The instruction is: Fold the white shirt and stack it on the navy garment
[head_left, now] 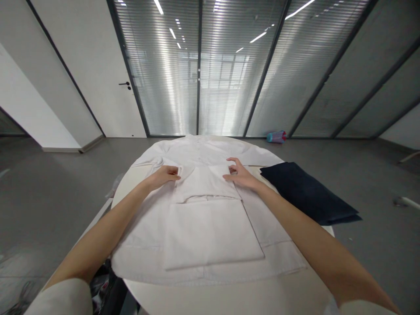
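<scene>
I watch from far through the head camera, and the picture is bent at the edges. The white shirt [203,218] lies flat on the round table [226,297] and covers most of it. Its cloth looks like matte cotton, with soft creases. On the shirt's middle there are folded layers, and they make straight rectangle shapes. The collar end is at the far side of the table, but the fold there is hard to see well.

My left hand [163,176] is on the shirt, at a folded edge. Its fingers [175,173] are close together and curved, but I cannot tell if they pinch the cloth. The right hand [239,173] is also on the shirt, and its fingers [233,168] are a little spread and bent, with no pinch.

Right of the table lies a navy cloth [305,192], folded and touching the table. Beyond the table is a blue object [276,137] on the grey floor [49,205], too small to name. Behind it stands a glass wall [200,65] with blinds, and left of that a white door [126,109]. Below the table, a dark thing [101,284] is cut off by the frame.
</scene>
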The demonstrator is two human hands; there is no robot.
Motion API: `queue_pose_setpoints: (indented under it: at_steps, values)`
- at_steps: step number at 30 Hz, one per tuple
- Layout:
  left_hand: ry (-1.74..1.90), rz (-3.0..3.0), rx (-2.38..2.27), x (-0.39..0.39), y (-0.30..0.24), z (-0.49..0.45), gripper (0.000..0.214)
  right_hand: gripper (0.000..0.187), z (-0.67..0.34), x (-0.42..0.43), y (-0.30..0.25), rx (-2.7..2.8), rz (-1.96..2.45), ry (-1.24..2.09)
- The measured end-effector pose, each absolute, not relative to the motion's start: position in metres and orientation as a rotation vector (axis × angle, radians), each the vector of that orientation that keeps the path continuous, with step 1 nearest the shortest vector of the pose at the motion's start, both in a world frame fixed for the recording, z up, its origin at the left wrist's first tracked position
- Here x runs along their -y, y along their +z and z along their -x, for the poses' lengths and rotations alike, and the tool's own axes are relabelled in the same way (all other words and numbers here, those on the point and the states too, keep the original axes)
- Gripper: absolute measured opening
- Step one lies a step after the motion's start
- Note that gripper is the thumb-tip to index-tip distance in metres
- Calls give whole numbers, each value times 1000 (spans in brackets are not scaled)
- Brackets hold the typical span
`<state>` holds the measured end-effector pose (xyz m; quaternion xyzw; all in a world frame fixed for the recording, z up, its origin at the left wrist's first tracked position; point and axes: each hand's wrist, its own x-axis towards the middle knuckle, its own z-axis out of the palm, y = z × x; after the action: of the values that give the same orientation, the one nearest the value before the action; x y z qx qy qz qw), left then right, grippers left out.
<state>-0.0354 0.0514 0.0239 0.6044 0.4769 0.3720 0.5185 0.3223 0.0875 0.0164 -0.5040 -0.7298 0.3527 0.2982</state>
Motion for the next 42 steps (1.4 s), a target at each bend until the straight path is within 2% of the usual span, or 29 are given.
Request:
queue_pose_setpoints:
  at_steps: [2,3,6,9,14,17,21,24,26,32,35,38,40,42]
  values:
    - [858,-1456,-1163,-52,23,33,26,94,-327,-88,21,1829,1301,1160]
    - [870,-1449,-1179,-52,21,32,26,91,-330,-88,23,1790,1325,1246]
    - [956,-1331,-1197,-52,18,26,28,60,-335,-88,25,1827,1361,1438]
    - [1057,-1146,-1158,-52,18,19,32,36,-334,-87,25,1823,1314,1418]
    - [1079,-1015,-1053,-49,23,18,42,36,-319,-81,21,1666,1319,1231]
    - [919,-1138,-918,-42,23,22,65,36,-314,-79,18,1650,1354,1189]
    - [829,-1537,-879,-34,21,22,124,39,-315,-79,16,1559,1271,1284]
    - [826,-1747,-971,-32,21,17,147,40,-317,-78,16,1555,1252,1276]
    - [864,-1738,-1031,-31,21,12,152,41,-315,-78,16,1540,1247,1266]
    - [1066,-1396,-1184,-30,23,4,142,46,-304,-77,11,1336,1197,1276]
    - [1026,-1176,-1094,-31,22,5,108,53,-306,-75,12,1287,1128,1396]
    - [898,-1071,-953,-30,21,6,76,57,-315,-72,20,1351,1050,1676]
    - [877,-1069,-901,-27,21,7,75,62,-322,-70,26,1419,1015,1797]
    - [865,-1094,-854,-24,22,7,83,75,-327,-67,31,1493,981,1839]
